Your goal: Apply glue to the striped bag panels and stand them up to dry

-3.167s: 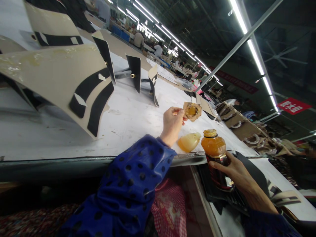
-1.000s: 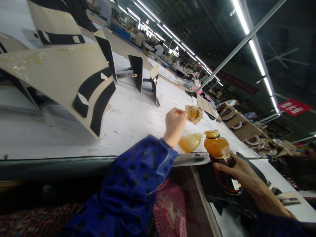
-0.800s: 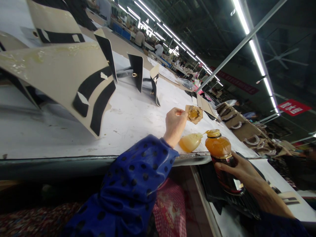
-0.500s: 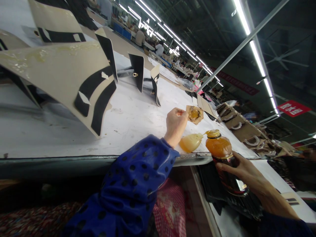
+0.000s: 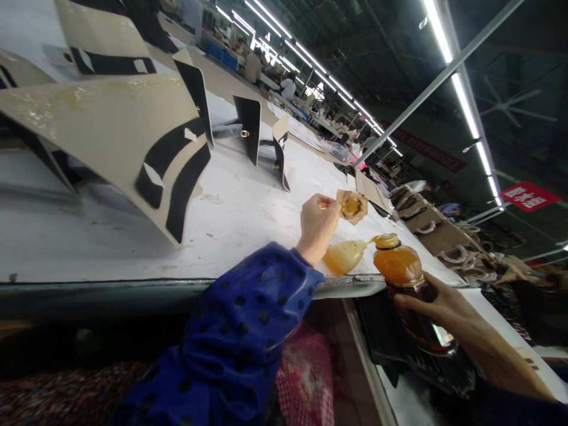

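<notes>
My left hand (image 5: 317,225), in a blue dotted sleeve, pinches a small brown card (image 5: 352,206) smeared with amber glue and holds it above the white table (image 5: 239,213). My right hand (image 5: 437,305) is wrapped round a bottle (image 5: 402,275) with amber liquid at its top and a dark label, tilted to the left at the table's near edge. Between the two hands a soft yellowish squeeze bottle (image 5: 344,256) lies on its side on the table, its nozzle pointing at the bottle's cap.
Beige-and-black cut bag panels (image 5: 133,136) stand and lie over the left of the table; several smaller ones (image 5: 248,127) are upright farther back. Stacked beige pieces (image 5: 426,219) sit at the right. Other workers (image 5: 288,89) sit far off under strip lights.
My right hand and the bottle have drifted a little right and down and tilted more. My left hand holds the card almost where it was.
</notes>
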Action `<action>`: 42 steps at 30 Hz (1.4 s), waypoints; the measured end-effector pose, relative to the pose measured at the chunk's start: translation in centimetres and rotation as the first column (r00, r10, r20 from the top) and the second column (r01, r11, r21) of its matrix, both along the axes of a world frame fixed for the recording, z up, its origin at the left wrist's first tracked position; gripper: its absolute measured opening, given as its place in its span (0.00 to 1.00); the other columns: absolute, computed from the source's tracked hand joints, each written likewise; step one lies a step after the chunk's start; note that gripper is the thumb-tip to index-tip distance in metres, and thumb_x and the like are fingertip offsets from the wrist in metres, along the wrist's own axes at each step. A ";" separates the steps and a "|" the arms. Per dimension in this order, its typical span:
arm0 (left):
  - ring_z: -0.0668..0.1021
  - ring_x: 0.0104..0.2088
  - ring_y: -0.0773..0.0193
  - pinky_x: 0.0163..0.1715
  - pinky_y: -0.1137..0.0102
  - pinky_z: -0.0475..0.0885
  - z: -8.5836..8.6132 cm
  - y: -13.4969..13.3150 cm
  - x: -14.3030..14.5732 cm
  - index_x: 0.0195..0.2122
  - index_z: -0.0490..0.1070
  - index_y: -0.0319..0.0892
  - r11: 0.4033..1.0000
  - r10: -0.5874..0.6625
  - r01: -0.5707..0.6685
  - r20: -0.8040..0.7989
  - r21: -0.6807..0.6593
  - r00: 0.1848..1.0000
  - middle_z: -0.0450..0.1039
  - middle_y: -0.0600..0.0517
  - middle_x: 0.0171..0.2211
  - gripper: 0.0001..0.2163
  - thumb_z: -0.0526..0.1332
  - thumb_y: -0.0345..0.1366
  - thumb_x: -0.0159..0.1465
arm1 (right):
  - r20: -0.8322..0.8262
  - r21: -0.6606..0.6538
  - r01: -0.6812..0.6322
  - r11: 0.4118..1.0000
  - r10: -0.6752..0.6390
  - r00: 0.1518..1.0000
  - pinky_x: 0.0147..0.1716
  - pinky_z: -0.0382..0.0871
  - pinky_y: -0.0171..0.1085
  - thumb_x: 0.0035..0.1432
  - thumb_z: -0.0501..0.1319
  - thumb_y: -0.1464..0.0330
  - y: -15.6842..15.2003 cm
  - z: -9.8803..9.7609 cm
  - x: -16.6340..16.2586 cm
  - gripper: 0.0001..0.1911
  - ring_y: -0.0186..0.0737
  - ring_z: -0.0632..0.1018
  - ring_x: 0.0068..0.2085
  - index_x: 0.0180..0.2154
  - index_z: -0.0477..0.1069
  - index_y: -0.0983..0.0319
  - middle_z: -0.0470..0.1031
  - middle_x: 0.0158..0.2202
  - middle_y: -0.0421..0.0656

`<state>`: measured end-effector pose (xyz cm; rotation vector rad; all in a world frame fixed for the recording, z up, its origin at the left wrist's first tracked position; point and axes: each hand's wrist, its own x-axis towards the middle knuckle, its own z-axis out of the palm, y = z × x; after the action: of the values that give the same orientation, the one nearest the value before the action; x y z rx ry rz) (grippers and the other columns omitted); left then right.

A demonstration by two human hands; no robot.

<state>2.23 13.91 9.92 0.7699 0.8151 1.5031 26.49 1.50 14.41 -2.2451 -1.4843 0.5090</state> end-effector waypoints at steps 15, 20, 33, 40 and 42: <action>0.72 0.28 0.65 0.31 0.69 0.64 0.2 -0.1 -0.2 0.23 0.65 0.44 1.000 -0.011 0.011 0.003 -0.009 1.000 0.67 0.56 0.23 0.07 0.59 0.26 0.56 | 0.055 -0.045 -0.024 0.999 0.027 0.998 0.35 0.73 0.41 0.34 0.74 0.47 0.3 0.7 0.3 0.39 0.54 0.81 0.38 0.47 0.72 0.60 0.83 0.37 0.44; 0.71 0.27 0.65 0.31 0.69 0.64 0.3 -0.1 -0.2 0.23 0.65 0.44 1.000 -0.010 0.010 0.006 -0.005 1.000 0.67 0.56 0.24 0.07 0.59 0.27 0.56 | 0.069 -0.046 -0.026 0.999 0.029 0.997 0.37 0.73 0.41 0.34 0.74 0.47 0.1 1.0 0.3 0.38 0.55 0.80 0.40 0.45 0.72 0.60 0.83 0.38 0.45; 0.72 0.29 0.64 0.32 0.68 0.65 0.1 0.0 0.0 0.24 0.65 0.45 1.000 -0.001 0.001 -0.008 -0.006 1.000 0.68 0.56 0.24 0.06 0.60 0.28 0.55 | 0.108 -0.069 -0.019 0.997 0.026 0.994 0.43 0.73 0.45 0.32 0.72 0.47 0.7 2.3 -2.0 0.40 0.61 0.78 0.50 0.47 0.72 0.59 0.82 0.44 0.48; 0.72 0.29 0.64 0.33 0.68 0.65 0.1 0.0 -0.1 0.24 0.65 0.45 1.000 -0.004 0.004 -0.015 -0.009 1.000 0.68 0.55 0.24 0.06 0.60 0.29 0.56 | 0.114 -0.044 -0.029 0.999 0.034 0.993 0.43 0.72 0.45 0.32 0.72 0.48 0.7 2.2 -1.4 0.38 0.60 0.78 0.49 0.45 0.72 0.59 0.82 0.43 0.48; 0.72 0.29 0.63 0.32 0.68 0.65 0.1 0.0 -0.1 0.24 0.65 0.45 1.000 -0.005 0.005 -0.015 -0.008 1.000 0.68 0.55 0.24 0.06 0.60 0.29 0.56 | 0.123 -0.049 -0.028 0.998 0.034 0.992 0.42 0.72 0.45 0.32 0.72 0.48 0.7 2.2 -1.1 0.38 0.60 0.79 0.48 0.45 0.73 0.59 0.82 0.42 0.47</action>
<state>2.17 13.93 10.01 0.7781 0.8293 1.4906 25.36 2.20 16.63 -2.3308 -1.5858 0.4245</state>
